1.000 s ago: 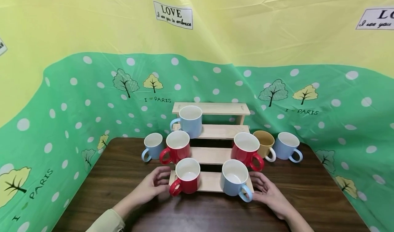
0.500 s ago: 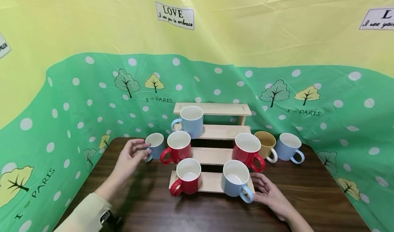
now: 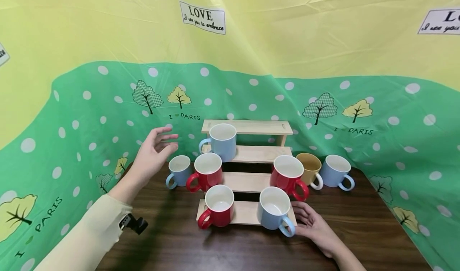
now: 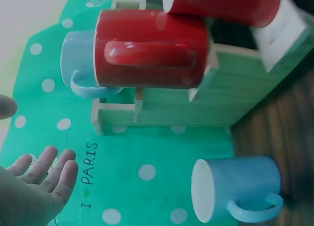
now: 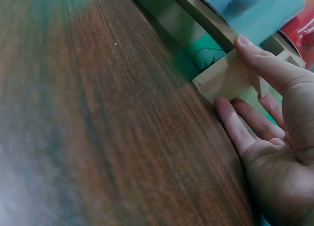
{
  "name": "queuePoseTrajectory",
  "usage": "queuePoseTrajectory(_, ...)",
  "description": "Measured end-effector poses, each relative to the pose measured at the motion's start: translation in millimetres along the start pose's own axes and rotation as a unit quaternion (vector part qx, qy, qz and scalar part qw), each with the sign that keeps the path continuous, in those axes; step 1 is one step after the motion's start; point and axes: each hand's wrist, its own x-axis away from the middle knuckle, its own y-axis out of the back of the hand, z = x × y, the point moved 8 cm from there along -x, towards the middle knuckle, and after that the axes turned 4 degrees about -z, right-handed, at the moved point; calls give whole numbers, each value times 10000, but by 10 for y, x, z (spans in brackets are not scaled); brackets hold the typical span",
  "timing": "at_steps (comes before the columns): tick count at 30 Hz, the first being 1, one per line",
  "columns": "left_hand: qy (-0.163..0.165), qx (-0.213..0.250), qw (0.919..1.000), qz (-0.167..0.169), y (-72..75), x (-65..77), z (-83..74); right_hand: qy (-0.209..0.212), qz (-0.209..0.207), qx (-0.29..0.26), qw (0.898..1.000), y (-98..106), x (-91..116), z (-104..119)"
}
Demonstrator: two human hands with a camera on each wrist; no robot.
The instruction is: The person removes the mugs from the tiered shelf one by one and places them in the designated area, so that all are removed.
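A light wooden stepped rack (image 3: 246, 213) stands on the table with several mugs on its steps. My right hand (image 3: 316, 229) grips the right end of its lowest step; in the right wrist view the thumb (image 5: 255, 57) lies on the board's edge and the fingers (image 5: 233, 123) are at the end panel. Just left of it sits a light blue mug (image 3: 274, 209). My left hand (image 3: 154, 149) is raised at the left with fingers spread and nothing in them, above a light blue mug (image 3: 180, 170) standing on the table beside the rack.
Red mugs (image 3: 208, 169) (image 3: 285, 175) (image 3: 221, 209) and another light blue mug (image 3: 223, 143) occupy the steps. Behind the rack's right side stand a tan mug (image 3: 309, 167) and a blue mug (image 3: 334, 171). A green and yellow cloth (image 3: 248, 91) surrounds the dark wooden table (image 3: 215, 251).
My left hand has let go of the rack's lower left end and moved up and left, past the blue mug to above it. The right hand stays at the rack, and the mugs have not moved.
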Motion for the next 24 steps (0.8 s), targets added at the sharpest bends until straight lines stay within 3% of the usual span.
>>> queuePoseTrajectory(9,-289,-12,9991,300,-273,-271,-113,2,76,-19,10000,5,-8,-22)
queuePoseTrajectory(17,-499,-222,9972,504,-534,-356,-317,-77,73,-7,9999,6,-12,-31)
queuePoseTrajectory(24,-564,-438,9956,600,-671,-415,-419,1,88,42,10000,1,-7,-28)
